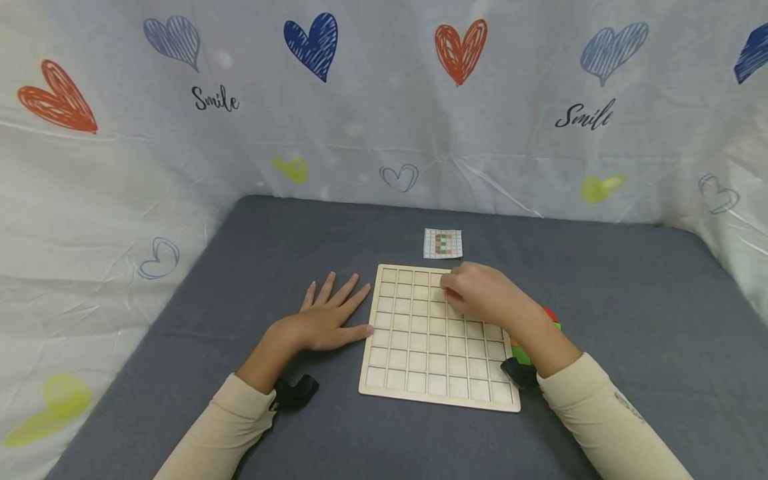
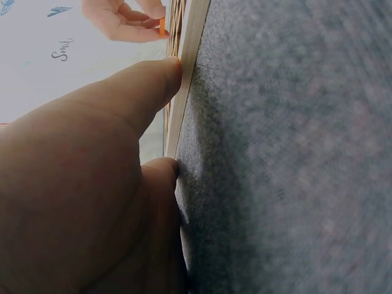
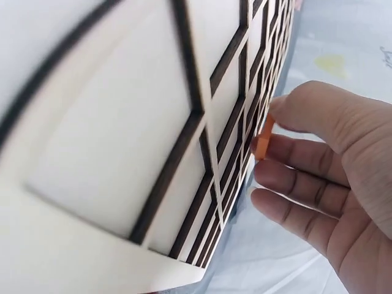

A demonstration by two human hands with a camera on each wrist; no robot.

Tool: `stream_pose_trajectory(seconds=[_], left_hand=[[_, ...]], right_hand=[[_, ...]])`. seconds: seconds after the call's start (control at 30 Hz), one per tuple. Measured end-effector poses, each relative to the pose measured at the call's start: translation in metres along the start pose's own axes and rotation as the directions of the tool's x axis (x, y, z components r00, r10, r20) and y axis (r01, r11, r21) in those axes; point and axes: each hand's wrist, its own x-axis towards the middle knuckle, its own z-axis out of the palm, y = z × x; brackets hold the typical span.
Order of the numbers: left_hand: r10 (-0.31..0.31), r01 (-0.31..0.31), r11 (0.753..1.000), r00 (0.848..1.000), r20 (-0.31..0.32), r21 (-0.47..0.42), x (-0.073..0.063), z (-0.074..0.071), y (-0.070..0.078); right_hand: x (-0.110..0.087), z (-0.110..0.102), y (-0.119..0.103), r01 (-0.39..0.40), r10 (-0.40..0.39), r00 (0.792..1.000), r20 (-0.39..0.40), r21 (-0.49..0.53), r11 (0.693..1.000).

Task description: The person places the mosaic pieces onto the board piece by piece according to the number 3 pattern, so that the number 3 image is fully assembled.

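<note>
A pale wooden board point(image 1: 414, 397) with a grid of square recesses lies flat on the dark table. My left hand point(image 1: 327, 327) is spread beside its left side, the thumb tip touching the board's edge. Over the far part of the grid, my right hand point(image 1: 485, 292) pinches a small orange tile point(image 3: 264, 139) between thumb and index finger. The tile is held on edge close to the board's surface, and the left wrist view catches the same orange tile point(image 2: 162, 26). In the head view the fingers hide it.
Beyond the board lies a small printed card point(image 1: 443, 244) with a coloured grid pattern. Green point(image 1: 521, 355), orange and red pieces lie right of the board, partly hidden by my right forearm. A white curtain point(image 1: 372, 120) with printed hearts hangs behind the table.
</note>
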Motion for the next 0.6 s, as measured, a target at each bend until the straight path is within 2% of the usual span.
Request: stream_pose_trajectory(seconds=[0.2,0.6], left_hand=[[0.002,-0.002,1.000,1.000,0.009,0.020,-0.0024,-0.0039,0.0031],[0.000,0.000,1.000,1.000,0.002,0.027,-0.0027,-0.0029,0.0036]], right_hand=[[-0.0039,0.0000,0.0018,0.001,-0.001,1.000,0.006,0.001,1.000],[-0.0061,0.0007,0.0022,-0.025,0.024,0.999,0.040,0.025,0.999]])
